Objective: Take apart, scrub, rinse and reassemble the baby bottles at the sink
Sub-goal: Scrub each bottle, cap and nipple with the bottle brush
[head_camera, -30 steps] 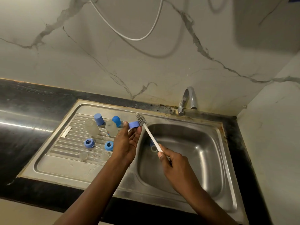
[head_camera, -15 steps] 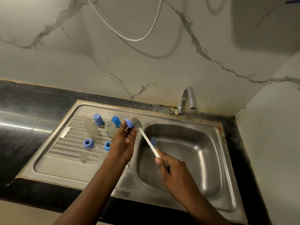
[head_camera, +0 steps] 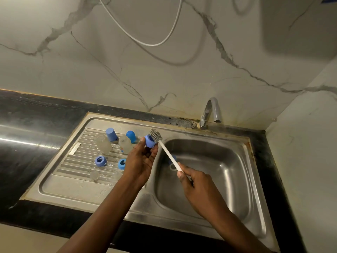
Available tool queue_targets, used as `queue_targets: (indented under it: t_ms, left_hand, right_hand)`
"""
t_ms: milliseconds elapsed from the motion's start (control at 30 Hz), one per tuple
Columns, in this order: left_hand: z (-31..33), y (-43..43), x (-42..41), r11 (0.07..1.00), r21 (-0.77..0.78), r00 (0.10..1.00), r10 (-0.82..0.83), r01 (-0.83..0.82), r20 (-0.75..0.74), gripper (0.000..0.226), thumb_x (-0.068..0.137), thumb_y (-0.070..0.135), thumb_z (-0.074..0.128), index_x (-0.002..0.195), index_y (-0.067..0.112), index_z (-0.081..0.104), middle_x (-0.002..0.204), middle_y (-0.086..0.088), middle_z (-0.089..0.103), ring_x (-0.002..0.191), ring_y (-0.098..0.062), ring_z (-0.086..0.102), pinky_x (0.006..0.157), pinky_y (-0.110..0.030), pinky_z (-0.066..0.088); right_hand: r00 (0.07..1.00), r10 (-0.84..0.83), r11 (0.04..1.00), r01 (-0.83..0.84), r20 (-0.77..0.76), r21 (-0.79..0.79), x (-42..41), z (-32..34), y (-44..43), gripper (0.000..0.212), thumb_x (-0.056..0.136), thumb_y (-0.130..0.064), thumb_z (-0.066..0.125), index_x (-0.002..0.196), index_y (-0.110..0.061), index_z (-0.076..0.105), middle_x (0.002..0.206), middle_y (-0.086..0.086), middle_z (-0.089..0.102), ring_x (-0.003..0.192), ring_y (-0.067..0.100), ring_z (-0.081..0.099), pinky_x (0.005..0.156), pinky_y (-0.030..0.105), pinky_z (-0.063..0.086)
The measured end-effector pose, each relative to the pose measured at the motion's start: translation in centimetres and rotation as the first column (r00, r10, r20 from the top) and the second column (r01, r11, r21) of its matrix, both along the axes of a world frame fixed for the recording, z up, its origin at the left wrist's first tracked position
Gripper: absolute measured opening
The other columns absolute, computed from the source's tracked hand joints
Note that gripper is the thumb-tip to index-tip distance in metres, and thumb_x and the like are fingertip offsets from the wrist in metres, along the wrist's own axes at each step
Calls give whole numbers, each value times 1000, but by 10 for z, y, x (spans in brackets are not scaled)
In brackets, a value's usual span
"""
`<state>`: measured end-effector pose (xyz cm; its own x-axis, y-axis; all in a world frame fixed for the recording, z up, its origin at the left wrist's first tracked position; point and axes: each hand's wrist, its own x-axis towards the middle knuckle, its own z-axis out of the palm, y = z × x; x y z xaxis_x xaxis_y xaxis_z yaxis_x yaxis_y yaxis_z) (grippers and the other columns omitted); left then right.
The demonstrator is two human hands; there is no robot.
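Blue cap (head_camera: 149,140) meets brush (head_camera: 156,135) above basin rim (head_camera: 182,138).

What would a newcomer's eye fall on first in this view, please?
The hands at the basin's left edge: the left hand holds a blue cap, the right hand a white brush, its grey head beside the cap. Left of them, a frosted bottle and a blue ring sit on the drainboard.

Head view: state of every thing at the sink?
left hand, holds blue cap, opening toward camera
right hand, grips brush handle
brush, head beside blue cap, not inside
bottles, tops off, on drainboard
collar rings, loose on drainboard
tap, no water visible
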<state>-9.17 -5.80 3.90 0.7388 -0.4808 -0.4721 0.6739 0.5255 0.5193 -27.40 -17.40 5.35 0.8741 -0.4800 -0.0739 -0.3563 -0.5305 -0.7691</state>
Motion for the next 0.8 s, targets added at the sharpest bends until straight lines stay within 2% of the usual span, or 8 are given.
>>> queue_targets:
  t_ms: [100,167,267,333,433,500,600,800]
  left_hand:
    - [1,1,1,1000,6,1000,-8,8,11,30,109,26,57,123,2,69,117,-22,76,93,-25,79,71,-30,66]
    - [2,2,4,1000,0,1000,7,-7,0,29,109,26,57,121,2,69,108,-19,79,89,-24,80,67,-29,64]
    - [3,5,13,999,-14,999,42,-43,-19,32,108,26,58,126,2,67,112,-18,77,95,-24,78,71,-30,66]
    - [2,6,18,998,6,998,66,-66,-14,35,107,27,59,132,3,65,118,-19,74,101,-25,75,78,-30,66]
    - [-2,7,21,996,30,997,83,-82,-9,37,107,26,59,135,2,63,113,-17,73,101,-24,72,89,-33,63]
    - [-4,7,17,997,45,998,58,-57,-5,34,107,26,59,131,1,64,109,-17,74,96,-23,75,83,-33,66]
    - [-5,3,10,998,38,999,46,-45,-12,27,107,25,60,118,2,68,106,-19,77,86,-22,79,67,-27,64]
    - [-6,-2,0,998,10,998,-62,63,-11,33,106,30,60,119,1,71,106,-19,79,87,-24,80,67,-30,64]
  right_hand:
    - [1000,5,1000,-5,-9,-23,4,2,-4,39,109,-48,49,147,-44,60,59,-25,57,55,5,55,56,17,37]
    - [1000,16,1000,-16,-14,-25,5,2,-3,40,109,-48,49,147,-45,58,59,-26,57,55,4,56,56,17,37]
    - [999,41,999,-41,-16,-2,1,2,2,39,108,-48,50,147,-47,58,61,-25,58,57,3,57,53,16,38]
    - [998,58,998,-58,-6,1,-5,0,5,39,108,-50,49,146,-54,55,62,-15,57,55,7,56,53,19,38]
    - [997,73,997,-73,10,3,-12,-3,7,39,107,-49,49,144,-59,53,74,-3,61,61,11,58,58,27,45]
    - [998,63,998,-63,11,1,-14,-5,6,39,107,-49,49,144,-58,54,77,0,62,64,13,60,61,30,47]
    - [998,68,998,-68,13,-3,-12,-5,5,40,108,-49,49,147,-56,51,66,-8,58,56,9,56,54,25,41]
    - [1000,24,997,-25,-19,-68,1,4,4,42,108,-49,48,150,-48,53,62,-11,57,63,12,62,62,33,53]
